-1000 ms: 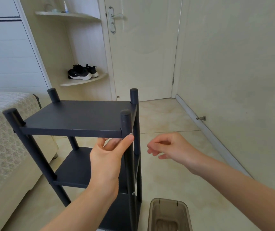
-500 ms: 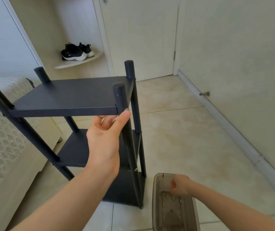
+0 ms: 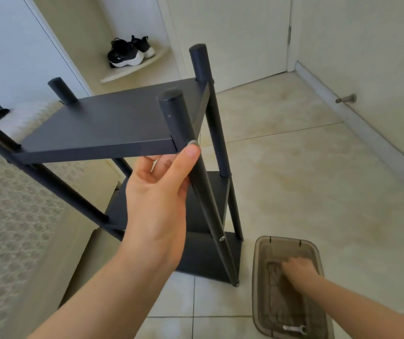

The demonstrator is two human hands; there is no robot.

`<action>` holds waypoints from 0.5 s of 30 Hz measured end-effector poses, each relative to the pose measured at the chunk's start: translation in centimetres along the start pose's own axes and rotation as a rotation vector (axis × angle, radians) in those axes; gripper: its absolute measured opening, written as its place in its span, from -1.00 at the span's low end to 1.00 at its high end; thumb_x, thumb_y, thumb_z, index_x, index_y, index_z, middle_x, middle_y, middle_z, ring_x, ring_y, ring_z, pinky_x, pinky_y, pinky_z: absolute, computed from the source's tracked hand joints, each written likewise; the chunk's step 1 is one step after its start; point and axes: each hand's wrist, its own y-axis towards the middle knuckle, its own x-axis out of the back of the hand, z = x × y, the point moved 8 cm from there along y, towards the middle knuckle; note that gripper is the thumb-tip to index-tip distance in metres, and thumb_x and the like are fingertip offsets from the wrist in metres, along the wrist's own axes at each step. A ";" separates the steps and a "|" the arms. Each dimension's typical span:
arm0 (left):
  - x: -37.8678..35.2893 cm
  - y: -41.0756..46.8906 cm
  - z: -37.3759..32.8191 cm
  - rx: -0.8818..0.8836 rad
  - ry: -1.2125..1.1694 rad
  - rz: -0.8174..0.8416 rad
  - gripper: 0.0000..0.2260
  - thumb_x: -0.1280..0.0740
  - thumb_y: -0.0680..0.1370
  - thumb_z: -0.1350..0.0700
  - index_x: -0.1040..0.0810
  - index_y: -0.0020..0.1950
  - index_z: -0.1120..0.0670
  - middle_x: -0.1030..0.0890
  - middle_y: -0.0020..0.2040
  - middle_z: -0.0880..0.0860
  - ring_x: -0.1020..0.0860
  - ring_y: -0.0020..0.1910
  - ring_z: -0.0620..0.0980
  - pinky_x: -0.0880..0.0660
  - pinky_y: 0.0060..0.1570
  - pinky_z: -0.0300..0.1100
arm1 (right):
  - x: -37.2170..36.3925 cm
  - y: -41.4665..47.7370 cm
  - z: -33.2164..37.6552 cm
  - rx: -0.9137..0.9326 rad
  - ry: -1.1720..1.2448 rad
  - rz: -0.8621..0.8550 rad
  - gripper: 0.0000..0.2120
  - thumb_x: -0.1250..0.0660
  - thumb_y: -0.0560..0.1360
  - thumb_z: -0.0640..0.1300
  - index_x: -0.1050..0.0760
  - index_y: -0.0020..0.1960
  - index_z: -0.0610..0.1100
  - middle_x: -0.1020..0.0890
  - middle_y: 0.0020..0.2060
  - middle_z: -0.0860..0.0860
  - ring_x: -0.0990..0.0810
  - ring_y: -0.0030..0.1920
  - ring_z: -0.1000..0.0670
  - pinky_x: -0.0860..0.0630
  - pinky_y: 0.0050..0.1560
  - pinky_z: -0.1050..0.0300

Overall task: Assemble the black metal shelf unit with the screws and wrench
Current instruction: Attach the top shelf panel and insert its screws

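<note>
Cream floor tiles [image 3: 293, 179] with thin grout lines meet a pale right wall [image 3: 367, 33] at a baseboard [image 3: 367, 128] bearing a metal door stop [image 3: 346, 99]. Far side: closed door [image 3: 232, 33]; corner shelf [image 3: 135, 69] holding black sneakers [image 3: 127, 53]. Left: bed [image 3: 7, 216] under lace-patterned cover.

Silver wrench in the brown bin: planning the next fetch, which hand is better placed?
Right: the right hand is inside the translucent brown plastic bin where the small silver wrench lies; the left hand holds the black metal shelf unit.

home bedroom: bed [image 3: 12, 216], door [image 3: 232, 33], shoes [image 3: 127, 53]
</note>
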 end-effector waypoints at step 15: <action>-0.2 0.2 -0.4 -0.045 0.045 -0.010 -0.59 -0.52 0.24 0.02 -0.53 0.02 0.10 -0.69 -0.14 0.02 -0.70 0.08 0.01 -0.60 0.08 -0.21 | -1.3 2.7 -2.2 0.069 -0.226 0.050 -0.71 -0.17 0.63 -0.17 -0.52 0.31 -0.10 -0.56 0.28 -0.06 -0.43 0.35 -0.16 -0.37 0.25 -0.01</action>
